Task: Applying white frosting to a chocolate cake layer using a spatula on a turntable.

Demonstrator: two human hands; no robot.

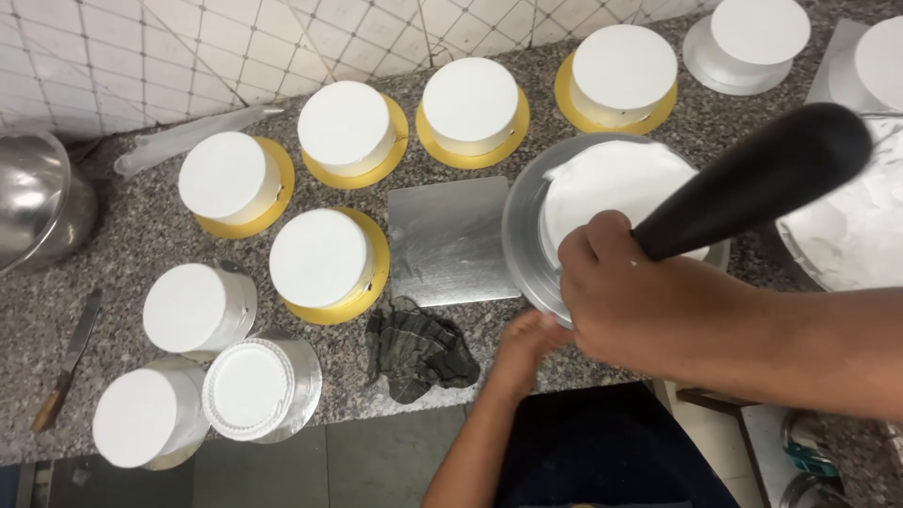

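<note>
The right hand (649, 301) is closed in a fist round a black handle (752, 183) that slants up to the right; its blade end is hidden behind the hand, over the near edge of a white iced cake (621, 183). The cake sits on a round silver turntable (520, 226) at the right of the grey speckled desk (122, 245). The left hand (527, 343) lies below it, fingers curled against the turntable's near rim, touching it; how tightly it grips cannot be told.

Just left of the turntable lies a square silver board (450, 240), and near that a crumpled dark cloth (419, 353). Farther left and along the far side stand finished white cakes: five on gold boards (381, 160), three more on silver boards (245, 301) at the near left edge. One of these near ones has a ridged rim on top. A knife (68, 362) with a wooden handle lies at the far left, near a steel bowl (38, 202). A clear piping bag (188, 136) rests against the tiled wall. At the right edge is a bowl of white cream (847, 235).
</note>
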